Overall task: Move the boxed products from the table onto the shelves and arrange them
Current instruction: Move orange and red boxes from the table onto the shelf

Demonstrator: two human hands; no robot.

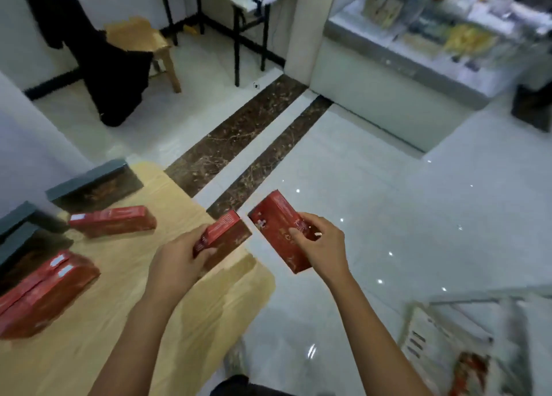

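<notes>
We look down on two bare forearms reaching out past the corner of a pale wooden table (185,321). The left hand (176,261) grips a red box (224,231) by its near end, thumb and fingers curled round it. This box is lifted just above the table's right edge and points away to the right. The right hand (321,246) holds a second red box (276,225) out over the floor (388,216), with the thumb laid across its broad face and the fingers wrapped behind. That box tilts up and to the left. The far ends of the two held boxes come near each other, with a narrow gap between them.

On the table, a single red box (113,221) lies flat toward the left. A pair of red boxes (44,291) lies side by side, touching, at the left edge of the view. Behind them stand two dark boxes with grey-green tops, one (95,186) at the table's far corner and the other (18,237) partly cut off at the left.

The floor is glossy white tile crossed by two dark brown marble bands (239,144). Farther off stands a wooden stool (143,43) with a black coat (101,73) hanging beside and in front of it. At the upper right, a glass display case (418,46) holds blurred goods on its shelves. At the lower right lies a blurred printed sheet (442,345).
</notes>
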